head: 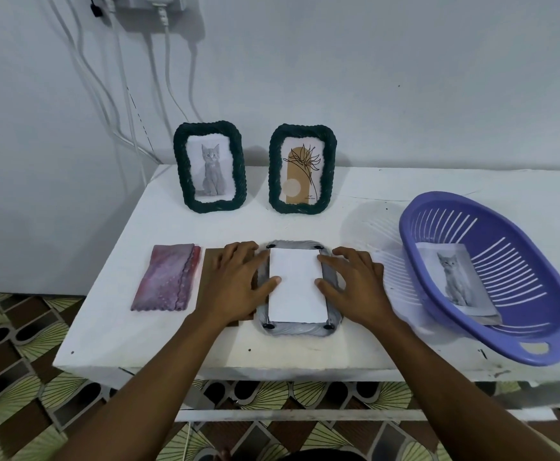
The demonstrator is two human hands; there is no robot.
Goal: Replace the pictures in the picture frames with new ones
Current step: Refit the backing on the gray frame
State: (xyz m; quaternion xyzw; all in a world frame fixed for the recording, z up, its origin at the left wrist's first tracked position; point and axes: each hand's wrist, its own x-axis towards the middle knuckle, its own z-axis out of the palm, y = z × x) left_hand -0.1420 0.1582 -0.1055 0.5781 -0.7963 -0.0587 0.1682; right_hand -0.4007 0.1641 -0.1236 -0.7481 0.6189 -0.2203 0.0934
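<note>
Centrally, on the white table [305,224], a grey-backed picture frame [297,331] lies face down with a white rectangular sheet of paper [295,286] set in its back opening. The left hand [235,284] and right hand [355,284] rest flat at either side, fingers spread, nearly straight and gripping nothing. The left thumb touches the sheet's left edge while that hand's fingers [238,249] lie over a brown backing board [210,261] just beside the frame, and the right thumb and forefinger touch the sheet's right edge. Behind stand two dark green woven frames [209,168], with a pink-purple folded cloth [167,277] at left and a purple slotted plastic basket [538,347] holding a grey kitten print [455,277] at right.

Frame [297,330] between cloth [167,277] and basket [521,277]
</note>
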